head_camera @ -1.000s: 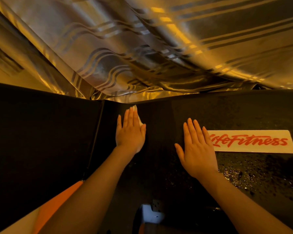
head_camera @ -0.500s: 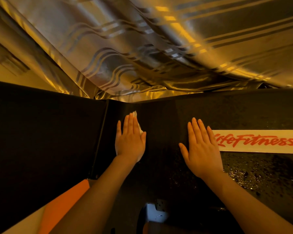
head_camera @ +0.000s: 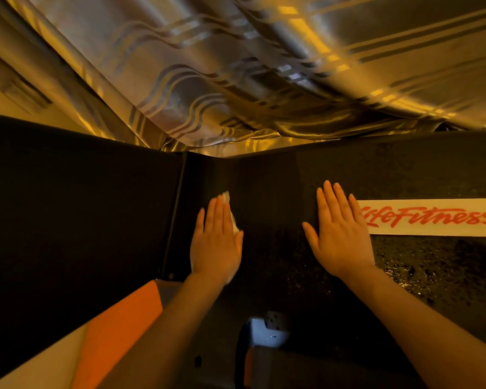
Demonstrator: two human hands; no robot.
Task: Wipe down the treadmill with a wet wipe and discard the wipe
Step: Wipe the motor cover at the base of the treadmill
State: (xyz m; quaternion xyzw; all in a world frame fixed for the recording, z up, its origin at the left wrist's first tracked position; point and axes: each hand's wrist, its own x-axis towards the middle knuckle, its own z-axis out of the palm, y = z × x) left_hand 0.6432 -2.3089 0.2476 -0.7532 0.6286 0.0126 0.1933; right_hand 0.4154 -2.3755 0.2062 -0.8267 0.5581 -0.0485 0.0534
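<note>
Palms flat on the black treadmill (head_camera: 278,192): the left hand (head_camera: 216,245) presses a wipe (head_camera: 230,211) beneath straight fingers, spreading pressure for wiping. The right hand (head_camera: 340,237), open and empty, braces beside the logo (head_camera: 432,217), apparently for balance.

Striped satin curtain (head_camera: 236,80) in warm amber light

left hand (head_camera: 216,242) slid nearer with the wet wipe (head_camera: 230,210) (pressed flat), view shifted slightly
</note>
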